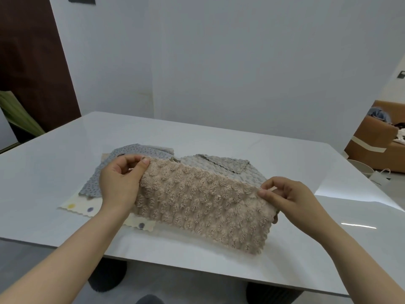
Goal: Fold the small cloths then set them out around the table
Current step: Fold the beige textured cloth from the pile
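Both left hand and right hand pinch beige cloth corners.

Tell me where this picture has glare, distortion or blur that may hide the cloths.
Head view: bright glare lies on the glossy table at the right, apart from the beige cloth; the wide lens bends the table edges and the wall lines; that cloth, pinched by the left hand and the right hand, is sharp, its pile visible.
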Tool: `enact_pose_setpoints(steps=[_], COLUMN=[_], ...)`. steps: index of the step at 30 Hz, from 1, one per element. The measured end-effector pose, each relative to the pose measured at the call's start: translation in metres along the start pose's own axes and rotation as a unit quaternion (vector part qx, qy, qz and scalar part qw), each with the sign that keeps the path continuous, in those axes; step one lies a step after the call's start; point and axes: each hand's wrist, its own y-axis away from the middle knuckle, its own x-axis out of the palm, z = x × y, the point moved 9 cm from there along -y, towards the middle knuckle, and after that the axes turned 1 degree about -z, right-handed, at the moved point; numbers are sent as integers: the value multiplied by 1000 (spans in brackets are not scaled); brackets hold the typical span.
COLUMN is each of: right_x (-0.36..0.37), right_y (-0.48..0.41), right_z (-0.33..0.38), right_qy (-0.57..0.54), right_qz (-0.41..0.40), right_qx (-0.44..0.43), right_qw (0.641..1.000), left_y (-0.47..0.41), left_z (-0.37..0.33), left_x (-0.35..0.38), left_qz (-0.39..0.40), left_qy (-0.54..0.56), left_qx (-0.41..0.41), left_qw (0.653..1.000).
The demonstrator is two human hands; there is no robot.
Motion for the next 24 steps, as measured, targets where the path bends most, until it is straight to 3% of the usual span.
enact_pose_setpoints(steps=[7, 11, 16, 24], right_x=[2, -4, 6, 32], right_y=[-3, -3, -2, 3], right_z=[-11, -10, 14, 34], right_qy=[45, -57, -189, -204], right_qz=[-28, -59, -3, 91], right_qx=[62, 72, 43, 9], right_qw=[997, 994, 981, 975], left_y=[1, 6, 15, 39], left_z=[0, -6, -16, -25], left_x=[2, 6, 11, 29], left_qz=[23, 47, 45, 126], left_qy=[-51, -79, -60, 0], left_qx=[30, 61, 48, -14], left_qw=[998, 994, 996, 992])
